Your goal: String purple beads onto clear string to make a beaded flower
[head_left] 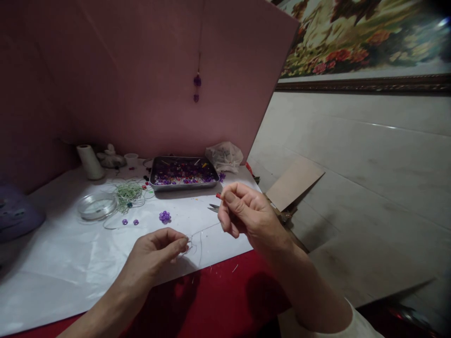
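Observation:
My left hand (160, 249) is closed in a pinch over the front of the white sheet, gripping a loop of thin clear thread (190, 245). The thread runs taut up to my right hand (246, 213), whose curled fingers hide its far end. Between my right thumb and forefinger a small red piece (219, 195) shows, too small to name surely. Scissor blades (213, 207) poke out to the left behind that hand; their handles are hidden. A purple bead flower (164, 216) lies on the sheet beyond my left hand, with two purple beads (130, 222) to its left.
A metal tray (185, 188) of mixed beads stands at the back, beside a plastic bag (225, 157). Further left are a clear spool (97, 206), tangled green cord (128, 195), a white thread cone (90, 162) and a small cup (131, 161). A beaded strand (197, 80) hangs behind.

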{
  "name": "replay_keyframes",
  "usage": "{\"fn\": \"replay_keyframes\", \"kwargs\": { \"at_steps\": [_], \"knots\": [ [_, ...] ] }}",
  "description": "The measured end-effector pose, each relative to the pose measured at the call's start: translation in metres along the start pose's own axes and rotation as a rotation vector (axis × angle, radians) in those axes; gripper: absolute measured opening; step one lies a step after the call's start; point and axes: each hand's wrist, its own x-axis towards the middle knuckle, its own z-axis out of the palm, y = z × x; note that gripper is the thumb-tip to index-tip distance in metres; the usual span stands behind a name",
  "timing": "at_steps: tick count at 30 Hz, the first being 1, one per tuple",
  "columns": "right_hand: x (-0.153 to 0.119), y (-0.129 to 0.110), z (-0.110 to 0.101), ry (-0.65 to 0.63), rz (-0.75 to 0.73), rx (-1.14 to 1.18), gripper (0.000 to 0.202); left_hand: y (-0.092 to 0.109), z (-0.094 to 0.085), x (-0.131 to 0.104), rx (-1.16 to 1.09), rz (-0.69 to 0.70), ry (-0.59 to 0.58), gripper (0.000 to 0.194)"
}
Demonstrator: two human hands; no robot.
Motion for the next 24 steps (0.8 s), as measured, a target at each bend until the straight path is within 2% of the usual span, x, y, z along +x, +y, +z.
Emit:
{"fn": "replay_keyframes", "kwargs": {
  "at_steps": [3, 6, 8, 10, 12, 15, 16, 18, 20, 22, 24],
  "knots": [
    [0.007, 0.014, -0.002, 0.032, 0.006, -0.024, 0.018, -0.002, 0.0, 0.0, -0.038, 0.022, -0.049, 0.02],
    [0.02, 0.037, -0.011, 0.081, -0.029, -0.121, 0.017, -0.007, 0.0, 0.005, -0.14, -0.064, -0.109, 0.019],
    [0.025, 0.054, -0.018, 0.195, -0.1, -0.358, 0.011, -0.011, -0.001, 0.01, -0.223, -0.152, -0.125, 0.02],
    [0.023, 0.068, -0.021, 0.291, -0.192, -0.588, 0.017, -0.013, -0.003, 0.014, -0.299, -0.21, -0.134, 0.019],
    [0.014, 0.08, -0.019, 0.223, -0.133, -0.65, 0.012, -0.014, -0.004, 0.016, -0.348, -0.247, -0.127, 0.017],
    [-0.004, 0.093, -0.003, -0.026, 0.107, -0.525, 0.009, -0.015, -0.005, 0.015, -0.398, -0.267, -0.132, 0.014],
    [-0.008, 0.097, 0.003, -0.063, 0.123, -0.519, 0.006, -0.015, -0.005, 0.015, -0.414, -0.263, -0.144, 0.013],
    [-0.012, 0.101, 0.014, -0.08, 0.128, -0.533, 0.022, -0.015, -0.005, 0.014, -0.438, -0.239, -0.173, 0.012],
    [-0.012, 0.1, 0.018, -0.096, 0.116, -0.602, 0.018, -0.015, -0.005, 0.015, -0.437, -0.212, -0.184, 0.012],
    [-0.01, 0.095, 0.015, -0.125, 0.102, -0.684, 0.006, -0.015, -0.005, 0.016, -0.418, -0.2, -0.169, 0.012],
    [-0.009, 0.088, 0.006, -0.148, 0.098, -0.748, 0.01, -0.015, -0.006, 0.017, -0.402, -0.211, -0.142, 0.014]
  ]
}}
